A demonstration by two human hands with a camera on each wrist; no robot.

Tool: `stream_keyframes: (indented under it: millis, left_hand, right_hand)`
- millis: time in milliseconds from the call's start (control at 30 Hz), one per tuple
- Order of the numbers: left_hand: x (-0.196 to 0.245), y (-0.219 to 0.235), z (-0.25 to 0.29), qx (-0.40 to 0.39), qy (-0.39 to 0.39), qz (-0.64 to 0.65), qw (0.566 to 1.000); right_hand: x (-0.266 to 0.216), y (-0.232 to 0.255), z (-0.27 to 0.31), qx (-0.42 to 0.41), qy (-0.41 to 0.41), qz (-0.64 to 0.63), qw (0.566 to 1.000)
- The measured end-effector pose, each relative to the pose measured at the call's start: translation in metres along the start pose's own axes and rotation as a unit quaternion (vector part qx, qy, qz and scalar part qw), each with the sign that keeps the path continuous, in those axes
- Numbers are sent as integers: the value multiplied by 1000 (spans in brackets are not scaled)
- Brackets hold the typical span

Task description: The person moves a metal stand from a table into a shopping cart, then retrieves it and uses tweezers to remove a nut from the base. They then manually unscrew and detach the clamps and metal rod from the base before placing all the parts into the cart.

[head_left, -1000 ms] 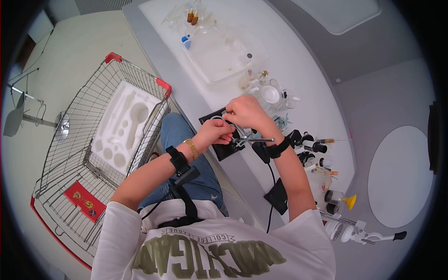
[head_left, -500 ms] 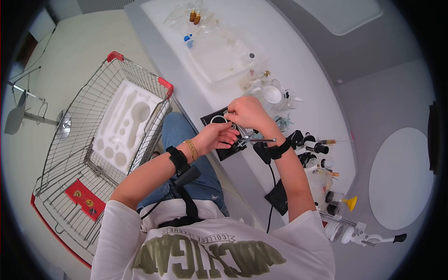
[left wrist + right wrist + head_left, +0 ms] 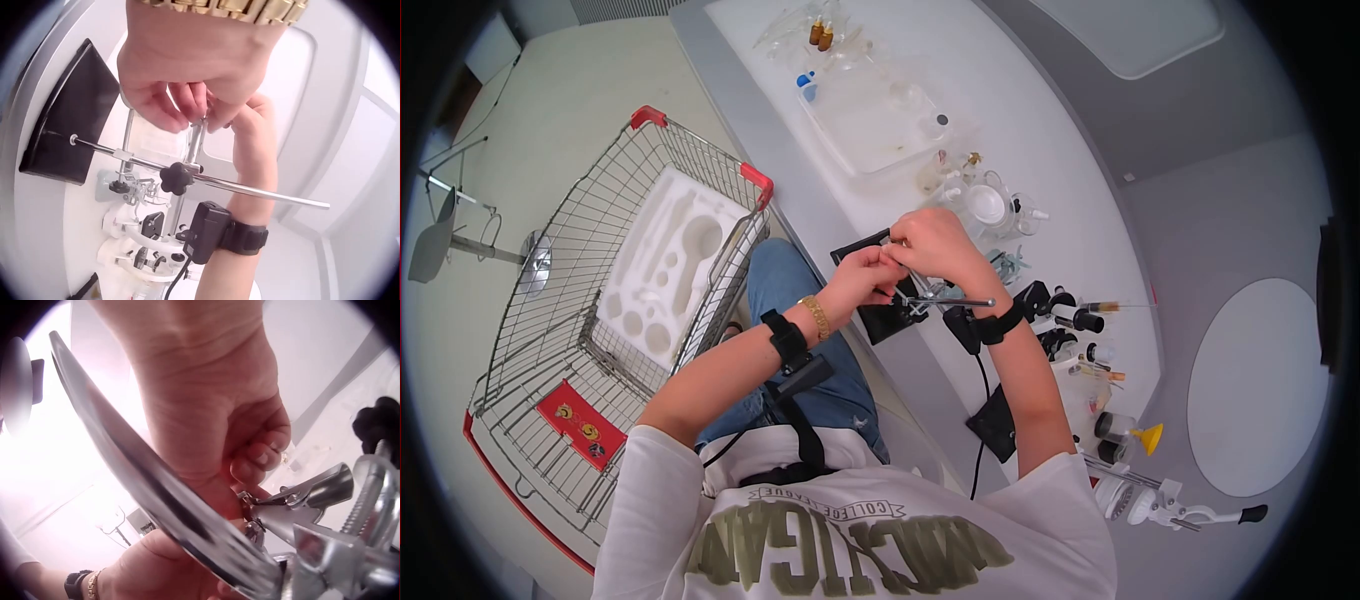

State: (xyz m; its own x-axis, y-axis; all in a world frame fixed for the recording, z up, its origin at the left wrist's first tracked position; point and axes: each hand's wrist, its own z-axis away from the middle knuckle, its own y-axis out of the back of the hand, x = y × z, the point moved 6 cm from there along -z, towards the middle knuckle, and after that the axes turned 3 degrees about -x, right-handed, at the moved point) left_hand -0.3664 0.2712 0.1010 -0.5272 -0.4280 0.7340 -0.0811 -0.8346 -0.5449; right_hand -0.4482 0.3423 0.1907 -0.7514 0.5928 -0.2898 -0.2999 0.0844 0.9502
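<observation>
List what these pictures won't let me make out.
- Which part of the metal clamp the left hand grips: covered by its own fingers, left wrist view.
- The right hand's exact grip: its thumb hides the contact, right wrist view.
- Any print on the brown bottles: too small, head view.

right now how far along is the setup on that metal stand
Looks done: the rod stands in its black base, with a black knob on a fitting along it. In hand: the left hand and right hand both pinch at the metal clamp; whether it is tight, I can't tell. Probably left: finishing that adjustment, then perhaps mounting some glassware, which sits on the table.
</observation>
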Motion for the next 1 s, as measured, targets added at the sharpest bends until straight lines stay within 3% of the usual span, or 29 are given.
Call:
stream_keyframes:
  millis: [33, 100, 300, 600, 733, 800, 1000]
  left_hand:
    - [-2, 5, -1, 0, 0, 0, 1000]
    - [-17, 9, -2, -46, 87, 179, 979]
    - [-19, -2, -2, -95, 163, 117, 975]
    - [-28, -4, -6, -109, 167, 275, 941]
    - [-34, 2, -6, -93, 174, 284, 938]
    - [-42, -2, -8, -137, 222, 291, 920]
    - [-36, -14, -6, -195, 205, 316, 906]
  right_hand:
    - [0, 0, 0, -2, 3, -3, 1000]
    - [2, -2, 0, 3, 2, -5, 1000]
    - [1, -3, 1, 12, 1, -12, 1000]
    - [2, -3, 1, 19, 2, -18, 1000]
    - [0, -4, 1, 15, 7, -2, 1000]
    - [-3, -2, 2, 24, 13, -7, 1000]
    - [-5, -3, 2, 43, 30, -7, 999]
